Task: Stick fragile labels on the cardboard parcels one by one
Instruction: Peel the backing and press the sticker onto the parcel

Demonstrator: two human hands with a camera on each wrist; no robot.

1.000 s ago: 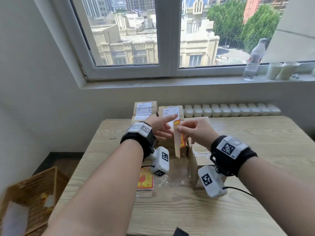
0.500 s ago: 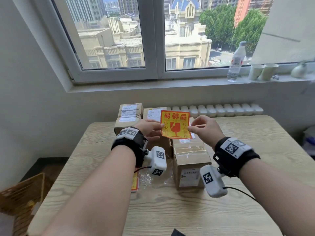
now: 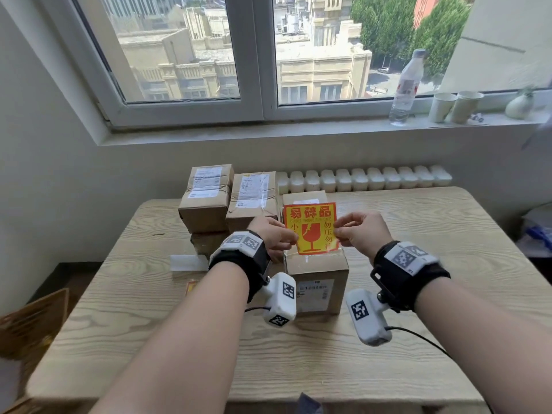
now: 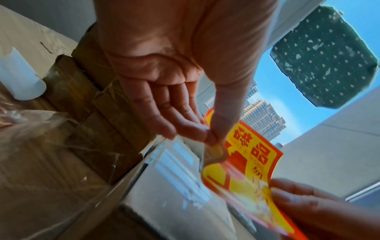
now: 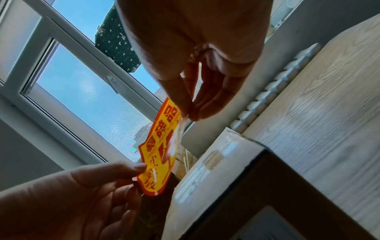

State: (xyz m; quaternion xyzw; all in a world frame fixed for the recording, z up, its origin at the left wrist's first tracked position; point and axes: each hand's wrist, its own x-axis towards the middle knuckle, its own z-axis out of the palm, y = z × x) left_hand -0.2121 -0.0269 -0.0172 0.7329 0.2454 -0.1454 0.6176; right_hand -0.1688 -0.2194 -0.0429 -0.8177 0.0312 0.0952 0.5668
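**Label now face-on and spread over the near parcel**

A second ago the sticker was edge-on between the hands, with a pale strip hanging below it. Half a second ago it had turned flat to the camera. Now the square yellow-and-red fragile label (image 3: 310, 228) is held upright between both hands just above the top of the near brown cardboard parcel with tape across its lid (image 3: 316, 265); whether its lower edge touches the lid I cannot tell. The view has also swung, showing more of the sill. My reading is that the peeling is finished and the laying-down is next.

The left hand (image 3: 273, 236) pinches the label's left edge between thumb and forefinger, the other fingers loosely extended beneath, as the left wrist view shows (image 4: 164, 104). The right hand (image 3: 361, 233) pinches the right edge with thumb and fingertips pressed together.

On the pale wood-grain table (image 3: 448, 264), from the left: a white strip of paper (image 3: 188, 262), then a stack of taped brown cartons with white shipping labels (image 3: 230, 201) at the back, then the near parcel with another carton behind it. Beyond the table runs a white ribbed radiator (image 3: 364, 179). On the window sill (image 3: 268, 132) to the right stand a clear plastic bottle (image 3: 407, 85) and two paper cups (image 3: 455, 106). A woven basket (image 3: 27, 321) sits low at the left.
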